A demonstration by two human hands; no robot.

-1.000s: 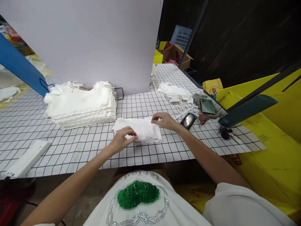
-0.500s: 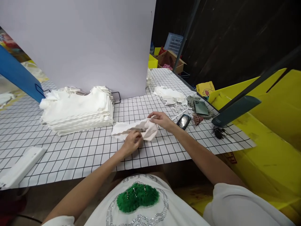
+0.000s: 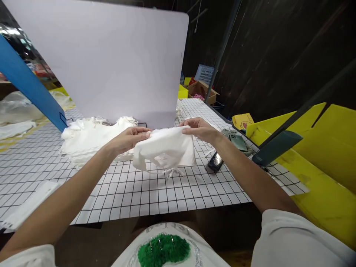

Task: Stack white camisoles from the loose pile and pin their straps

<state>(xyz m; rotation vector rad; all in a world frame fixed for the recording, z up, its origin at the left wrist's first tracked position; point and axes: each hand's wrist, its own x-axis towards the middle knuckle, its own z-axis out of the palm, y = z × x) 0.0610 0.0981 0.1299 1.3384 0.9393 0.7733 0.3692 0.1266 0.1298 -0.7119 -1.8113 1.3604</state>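
A small white cloth bag [image 3: 165, 150] with a drawstring hangs in the air above the gridded table [image 3: 155, 193]. My left hand [image 3: 129, 138] pinches its upper left edge. My right hand [image 3: 198, 129] grips its upper right corner. The drawstring dangles below the bag, close to the tabletop. Just behind my left hand lies a stack of folded white cloth [image 3: 86, 139].
A tall white board [image 3: 111, 63] stands at the back, with a blue panel [image 3: 30, 87] at its left. To the right lie a dark phone [image 3: 215, 162], a green phone [image 3: 237, 141], and yellow bins [image 3: 319, 148]. A white flat piece [image 3: 27, 204] lies at the near left.
Both hands have lifted the white bag off the table and now hold it spread in the air. The view has tilted upward.
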